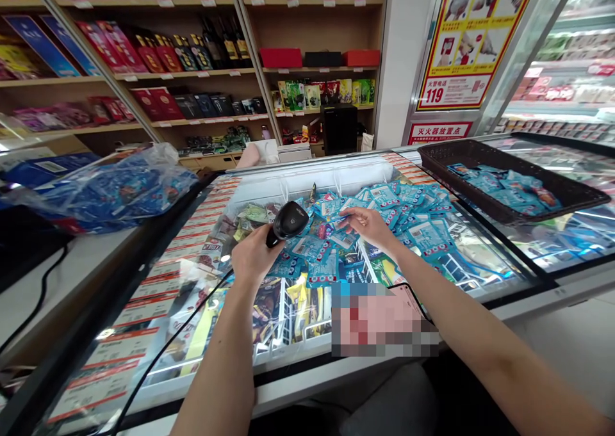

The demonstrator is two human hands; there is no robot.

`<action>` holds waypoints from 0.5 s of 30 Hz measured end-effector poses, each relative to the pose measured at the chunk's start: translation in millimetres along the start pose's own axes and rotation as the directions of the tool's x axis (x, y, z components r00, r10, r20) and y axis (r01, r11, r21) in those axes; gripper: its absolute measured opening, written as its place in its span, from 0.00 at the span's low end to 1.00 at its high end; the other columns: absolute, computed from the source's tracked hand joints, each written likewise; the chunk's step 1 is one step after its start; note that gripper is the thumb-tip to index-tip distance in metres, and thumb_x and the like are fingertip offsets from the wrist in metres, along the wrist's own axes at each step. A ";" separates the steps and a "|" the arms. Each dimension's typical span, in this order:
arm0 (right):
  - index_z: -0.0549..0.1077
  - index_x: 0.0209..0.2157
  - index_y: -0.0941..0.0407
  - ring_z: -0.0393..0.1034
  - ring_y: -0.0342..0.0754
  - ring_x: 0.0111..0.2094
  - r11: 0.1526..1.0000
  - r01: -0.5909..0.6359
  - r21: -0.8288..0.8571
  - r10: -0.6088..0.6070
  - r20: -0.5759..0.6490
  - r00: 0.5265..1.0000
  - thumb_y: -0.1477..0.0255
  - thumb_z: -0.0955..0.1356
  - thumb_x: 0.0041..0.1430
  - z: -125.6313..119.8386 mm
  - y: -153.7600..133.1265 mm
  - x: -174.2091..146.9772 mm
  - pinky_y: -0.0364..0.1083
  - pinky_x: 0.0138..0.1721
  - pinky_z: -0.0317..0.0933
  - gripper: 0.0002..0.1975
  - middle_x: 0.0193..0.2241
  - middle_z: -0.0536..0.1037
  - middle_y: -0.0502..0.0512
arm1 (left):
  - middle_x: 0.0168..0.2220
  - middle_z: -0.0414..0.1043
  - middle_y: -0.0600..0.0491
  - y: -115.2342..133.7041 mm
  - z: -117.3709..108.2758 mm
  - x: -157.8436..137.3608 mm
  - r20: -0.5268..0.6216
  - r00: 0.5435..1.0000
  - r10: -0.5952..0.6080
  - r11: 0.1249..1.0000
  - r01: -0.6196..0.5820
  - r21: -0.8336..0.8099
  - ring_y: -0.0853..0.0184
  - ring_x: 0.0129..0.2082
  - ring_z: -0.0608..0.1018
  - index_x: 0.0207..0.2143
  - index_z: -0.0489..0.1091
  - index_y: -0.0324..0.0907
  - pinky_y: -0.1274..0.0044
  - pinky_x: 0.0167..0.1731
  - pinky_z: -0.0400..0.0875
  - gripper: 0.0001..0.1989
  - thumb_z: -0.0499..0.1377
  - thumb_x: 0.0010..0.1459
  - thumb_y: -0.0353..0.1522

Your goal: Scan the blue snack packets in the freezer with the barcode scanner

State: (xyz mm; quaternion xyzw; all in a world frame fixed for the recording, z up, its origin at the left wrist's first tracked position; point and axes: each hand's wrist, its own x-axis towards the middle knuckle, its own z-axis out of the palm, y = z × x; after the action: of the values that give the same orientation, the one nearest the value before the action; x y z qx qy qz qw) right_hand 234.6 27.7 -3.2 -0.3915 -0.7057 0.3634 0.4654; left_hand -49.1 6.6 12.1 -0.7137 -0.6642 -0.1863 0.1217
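Note:
A black corded barcode scanner (288, 220) is in my left hand (254, 253), its head turned to the right over the glass top of a chest freezer. My right hand (369, 226) pinches a small blue packet (331, 210) by its edge, just right of the scanner head. Many similar blue packets (425, 236) lie spread in a pile on the glass, around and behind my right hand. The scanner's cable (177, 335) runs down to the lower left. My fingertips partly cover the pinched packet's edge.
A dark brown plastic basket (576, 189) with more blue packets stands at right. At left lies a clear plastic bag (139, 183) of blue packs. A phone (410, 301), partly blurred out, rests at the freezer's front edge. Price labels (139, 321) line the glass; shelves stand behind.

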 end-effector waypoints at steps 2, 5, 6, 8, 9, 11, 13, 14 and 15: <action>0.72 0.41 0.54 0.73 0.46 0.30 0.998 -0.019 0.065 0.022 -0.046 0.999 0.58 0.58 0.60 -2.4 0.2 1.4 0.46 0.30 0.66 0.20 0.32 0.78 0.53 | 0.41 0.74 0.51 0.6 0.4 -0.4 -0.004 1.000 0.021 1.000 -0.021 -0.006 0.61 0.40 0.75 0.47 0.66 0.47 0.77 0.27 0.59 0.20 0.54 0.53 0.42; 0.74 0.38 0.54 0.72 0.47 0.31 0.999 -0.033 -0.017 0.030 -0.169 0.985 0.55 0.59 0.57 -6.3 0.4 2.1 0.45 0.28 0.67 0.20 0.34 0.77 0.53 | 0.41 0.74 0.52 0.3 2.0 -1.1 -0.021 0.999 0.049 0.999 -0.049 -0.012 0.62 0.39 0.75 0.47 0.67 0.47 0.77 0.28 0.60 0.19 0.54 0.53 0.41; 0.73 0.38 0.54 0.71 0.47 0.31 0.997 -0.035 -0.064 0.021 -0.203 0.979 0.55 0.61 0.55 -7.3 0.5 1.8 0.45 0.28 0.68 0.19 0.34 0.76 0.53 | 0.41 0.74 0.52 0.0 2.9 -1.3 -0.021 0.998 0.056 0.998 -0.056 -0.010 0.62 0.39 0.75 0.47 0.67 0.47 0.78 0.28 0.60 0.19 0.54 0.53 0.41; 0.72 0.41 0.53 0.70 0.47 0.31 0.991 -0.037 -0.130 0.005 -0.235 0.972 0.58 0.65 0.53 -8.8 1.2 1.0 0.46 0.26 0.69 0.18 0.35 0.75 0.53 | 0.40 0.74 0.52 -0.6 5.0 -1.6 -0.019 0.997 0.072 0.997 -0.072 -0.012 0.62 0.39 0.75 0.46 0.67 0.47 0.78 0.28 0.61 0.19 0.54 0.53 0.42; 0.70 0.44 0.53 0.71 0.48 0.33 0.989 -0.036 -0.140 0.001 -0.244 0.970 0.59 0.66 0.52 -9.2 2.2 0.7 0.45 0.25 0.69 0.19 0.37 0.74 0.53 | 0.41 0.74 0.52 -0.7 6.0 -1.9 -0.019 0.996 0.084 0.996 -0.084 -0.017 0.62 0.39 0.75 0.46 0.67 0.47 0.78 0.28 0.61 0.19 0.55 0.53 0.42; 0.64 0.51 0.52 0.70 0.52 0.41 0.991 -0.037 -0.129 0.002 -0.262 0.965 0.62 0.66 0.52 -9.4 5.4 0.6 0.45 0.23 0.69 0.24 0.43 0.71 0.56 | 0.41 0.74 0.53 0.0 7.8 -2.3 -0.026 0.993 0.118 0.992 -0.119 -0.037 0.62 0.39 0.76 0.46 0.67 0.46 0.78 0.29 0.62 0.19 0.55 0.53 0.42; 0.60 0.54 0.52 0.66 0.55 0.48 0.992 -0.042 -0.117 0.008 -0.274 0.962 0.64 0.66 0.51 -9.2 10.6 1.4 0.46 0.23 0.69 0.28 0.45 0.70 0.59 | 0.41 0.74 0.53 1.7 8.7 -2.9 -0.035 0.986 0.165 0.984 -0.167 -0.062 0.62 0.40 0.76 0.47 0.66 0.46 0.78 0.30 0.62 0.20 0.55 0.53 0.43; 0.60 0.54 0.52 0.65 0.56 0.49 0.991 -0.041 -0.127 0.005 -0.274 0.962 0.65 0.66 0.52 -9.1 13.6 2.1 0.46 0.24 0.69 0.27 0.45 0.71 0.59 | 0.41 0.74 0.53 2.8 8.8 -3.2 -0.038 0.982 0.186 0.980 -0.188 -0.071 0.62 0.39 0.76 0.46 0.66 0.46 0.78 0.30 0.63 0.20 0.55 0.53 0.44; 0.61 0.53 0.52 0.65 0.56 0.50 0.988 -0.034 -0.151 -0.009 -0.272 0.962 0.66 0.66 0.52 -9.1 16.6 2.9 0.47 0.25 0.70 0.26 0.45 0.71 0.59 | 0.41 0.74 0.53 3.9 8.7 -3.5 -0.038 0.979 0.202 0.976 -0.204 -0.076 0.62 0.39 0.76 0.46 0.66 0.46 0.78 0.30 0.63 0.20 0.55 0.53 0.44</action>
State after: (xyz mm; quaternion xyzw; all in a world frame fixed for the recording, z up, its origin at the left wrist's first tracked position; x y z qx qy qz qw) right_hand 246.0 38.8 -13.9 -0.4772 -0.6587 0.2534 0.5237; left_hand -44.5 6.9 3.0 -0.7791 -0.5781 -0.2098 0.1214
